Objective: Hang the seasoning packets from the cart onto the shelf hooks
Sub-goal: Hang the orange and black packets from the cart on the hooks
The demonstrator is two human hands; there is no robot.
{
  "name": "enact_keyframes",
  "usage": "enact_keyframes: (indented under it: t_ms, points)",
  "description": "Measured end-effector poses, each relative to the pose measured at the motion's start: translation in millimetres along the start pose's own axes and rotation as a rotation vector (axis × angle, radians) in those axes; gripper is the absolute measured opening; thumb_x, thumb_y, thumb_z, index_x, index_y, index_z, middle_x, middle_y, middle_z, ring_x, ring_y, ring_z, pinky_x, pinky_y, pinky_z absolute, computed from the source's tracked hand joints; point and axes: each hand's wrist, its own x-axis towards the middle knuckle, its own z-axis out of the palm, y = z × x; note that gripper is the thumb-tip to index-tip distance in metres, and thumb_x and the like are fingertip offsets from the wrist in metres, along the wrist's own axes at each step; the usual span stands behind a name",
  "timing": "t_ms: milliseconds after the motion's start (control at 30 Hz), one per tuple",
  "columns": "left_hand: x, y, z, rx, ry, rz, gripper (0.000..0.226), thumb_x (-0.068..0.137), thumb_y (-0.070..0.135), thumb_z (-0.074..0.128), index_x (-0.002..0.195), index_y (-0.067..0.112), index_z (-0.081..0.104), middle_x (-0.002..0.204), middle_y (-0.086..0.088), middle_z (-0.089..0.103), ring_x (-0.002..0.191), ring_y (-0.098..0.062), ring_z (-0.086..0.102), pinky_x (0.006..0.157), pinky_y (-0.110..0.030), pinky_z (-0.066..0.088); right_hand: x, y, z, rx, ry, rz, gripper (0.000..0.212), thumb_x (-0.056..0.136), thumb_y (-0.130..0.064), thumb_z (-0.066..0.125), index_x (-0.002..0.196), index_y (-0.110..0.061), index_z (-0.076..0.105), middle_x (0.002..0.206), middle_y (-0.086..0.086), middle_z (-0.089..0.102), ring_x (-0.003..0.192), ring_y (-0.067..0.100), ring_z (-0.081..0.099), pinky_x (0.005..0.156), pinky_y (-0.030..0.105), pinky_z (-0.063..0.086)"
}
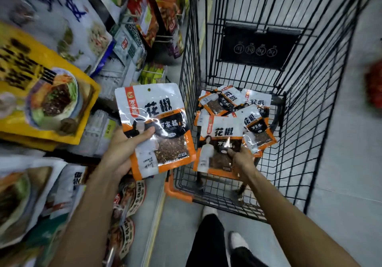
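My left hand (124,148) grips a white, orange and black seasoning packet (157,122) upright, just left of the cart, its hang hole at the top. Inside the black wire cart (299,138), my right hand (240,159) pinches the lower part of a second seasoning packet (219,142). Several more packets of the same kind (244,105) lie in a loose pile on the cart floor behind it. The shelf hooks themselves are hidden behind hanging goods.
Shelves on the left carry hanging bags, among them a yellow noodle bag (41,93) and white bags (62,14). The cart's orange corner bumper (177,194) sits near the shelf base. My legs and shoes (208,211) stand on grey floor behind the cart.
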Motion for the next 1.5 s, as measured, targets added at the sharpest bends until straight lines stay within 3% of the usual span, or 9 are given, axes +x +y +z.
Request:
enact_keyframes:
  t_ms: [133,300,400,567,867,1033,1167,1367,1500]
  points:
    - [-34,13,7,-0.040,0.058,-0.005,0.068,0.062,0.016,0.078,0.126,0.011,0.055,0.113,-0.012,0.069,0.098,-0.027,0.068,0.085,-0.042,0.055,-46,-45,-26,0.111,-0.104,-0.066,0.019,0.091,-0.004,0.061,0.109,0.002,0.061,0.084,0.010,0.069,0.064,0.017,0.068,0.048,0.020,0.052]
    - [-93,29,8,-0.081,0.144,0.071,0.042,0.068,0.011,0.078,0.105,0.023,0.062,0.104,-0.010,0.071,0.096,-0.031,0.068,0.083,-0.043,0.055,-104,-86,-45,0.173,-0.265,-0.170,0.032,0.084,-0.013,0.070,0.112,-0.001,0.061,0.101,0.015,0.070,0.090,0.026,0.070,0.074,0.037,0.058]
    - [-138,39,1,-0.115,0.195,0.113,0.061,0.071,0.010,0.079,0.127,0.013,0.054,0.115,-0.013,0.064,0.109,-0.037,0.061,0.091,-0.050,0.052,-140,-103,-45,0.128,-0.380,-0.237,0.031,0.082,-0.016,0.072,0.108,-0.001,0.065,0.100,0.016,0.073,0.088,0.025,0.071,0.077,0.036,0.059]
    - [-233,55,-19,-0.088,0.306,0.273,0.045,0.061,0.019,0.080,0.104,0.018,0.066,0.089,-0.001,0.076,0.078,-0.019,0.073,0.059,-0.026,0.056,-204,-120,-34,0.075,-0.657,-0.319,0.032,0.078,-0.016,0.072,0.107,-0.005,0.064,0.098,0.014,0.074,0.086,0.023,0.073,0.061,0.028,0.058]
    - [-427,62,-88,-0.070,0.629,0.416,0.080,0.046,0.038,0.092,0.113,0.008,0.062,0.089,0.003,0.073,0.087,-0.023,0.069,0.089,-0.045,0.052,-346,-114,41,-0.120,-1.009,-0.513,0.044,0.056,-0.033,0.085,0.092,-0.011,0.072,0.099,0.013,0.075,0.098,0.032,0.069,0.089,0.045,0.054]
    - [-548,37,-124,-0.105,0.800,0.539,0.071,0.045,0.044,0.091,0.111,0.036,0.066,0.113,0.001,0.070,0.112,-0.031,0.061,0.095,-0.052,0.048,-444,-84,83,-0.249,-1.215,-0.655,0.034,0.056,-0.039,0.082,0.081,-0.018,0.077,0.095,0.008,0.076,0.094,0.023,0.072,0.094,0.046,0.051]
    - [-654,12,-152,-0.121,0.944,0.618,0.115,0.043,0.049,0.092,0.142,0.025,0.040,0.143,-0.005,0.049,0.130,-0.031,0.046,0.105,-0.054,0.040,-530,-38,115,-0.332,-1.369,-0.728,0.035,0.063,-0.034,0.079,0.092,-0.016,0.072,0.096,0.002,0.076,0.093,0.015,0.072,0.093,0.040,0.051]
    - [-802,-47,-196,-0.074,1.151,0.685,0.081,0.060,0.035,0.084,0.105,-0.016,0.040,0.081,-0.012,0.065,0.093,-0.036,0.055,0.079,-0.043,0.057,-653,65,153,-0.373,-1.532,-0.751,0.036,0.066,-0.029,0.077,0.097,-0.013,0.071,0.099,0.003,0.075,0.097,0.016,0.069,0.083,0.029,0.049]
    - [-884,-84,-228,-0.083,1.238,0.634,0.059,0.056,0.043,0.090,0.073,-0.002,0.056,0.058,-0.017,0.046,0.051,-0.030,0.051,0.066,-0.041,0.056,-727,139,166,-0.382,-1.640,-0.734,0.032,0.066,-0.029,0.077,0.096,-0.019,0.070,0.094,-0.003,0.076,0.090,0.010,0.071,0.071,0.019,0.052]
